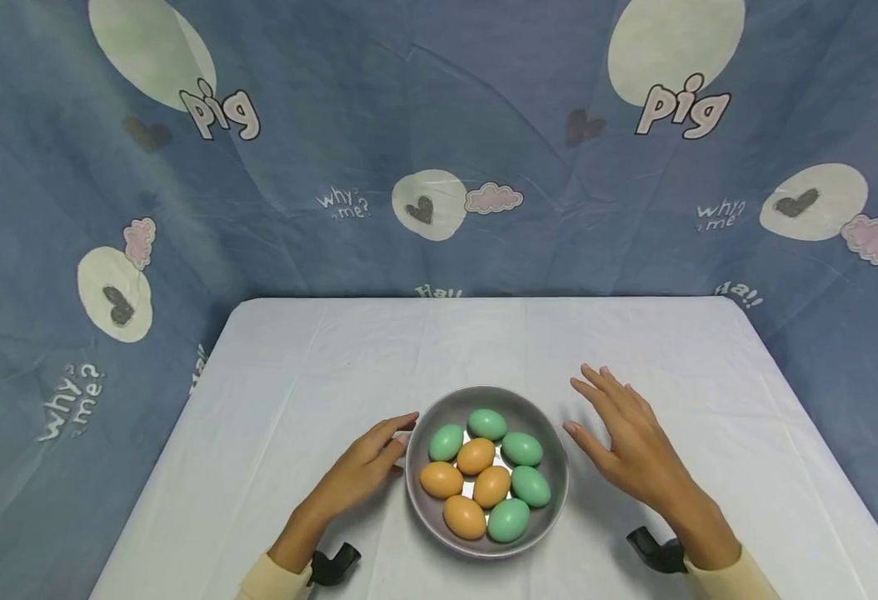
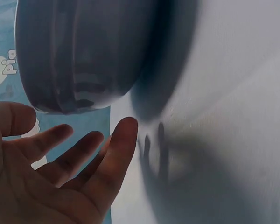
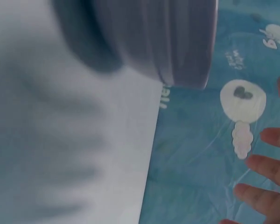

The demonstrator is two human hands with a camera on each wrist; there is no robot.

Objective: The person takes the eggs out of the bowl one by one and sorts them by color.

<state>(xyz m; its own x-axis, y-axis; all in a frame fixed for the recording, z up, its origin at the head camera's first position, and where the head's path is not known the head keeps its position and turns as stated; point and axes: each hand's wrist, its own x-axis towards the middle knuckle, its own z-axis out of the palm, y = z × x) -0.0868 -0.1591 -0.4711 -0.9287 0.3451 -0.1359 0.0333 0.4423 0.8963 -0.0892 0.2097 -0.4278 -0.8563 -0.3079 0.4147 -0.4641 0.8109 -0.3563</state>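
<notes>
A round grey bowl [image 1: 546, 429] stands on the white-covered table, holding several green eggs [image 1: 487, 424] and several orange eggs [image 1: 464, 517]. My left hand [image 1: 364, 465] is at the bowl's left side, fingertips right by the rim. In the left wrist view its fingers [image 2: 121, 149] are spread and loosely bent just below the bowl's outer wall [image 2: 79, 56]. To the right of the bowl, my right hand [image 1: 630, 437] hovers with fingers spread and holds nothing. The right wrist view has the bowl's side [image 3: 177, 42] apart from the fingers [image 3: 266, 170].
A white cloth [image 1: 319, 358] covers the table. Behind it hangs a blue printed curtain [image 1: 296, 242] with cartoon shapes and lettering. Black wrist mounts [image 1: 656, 550] show at both cuffs.
</notes>
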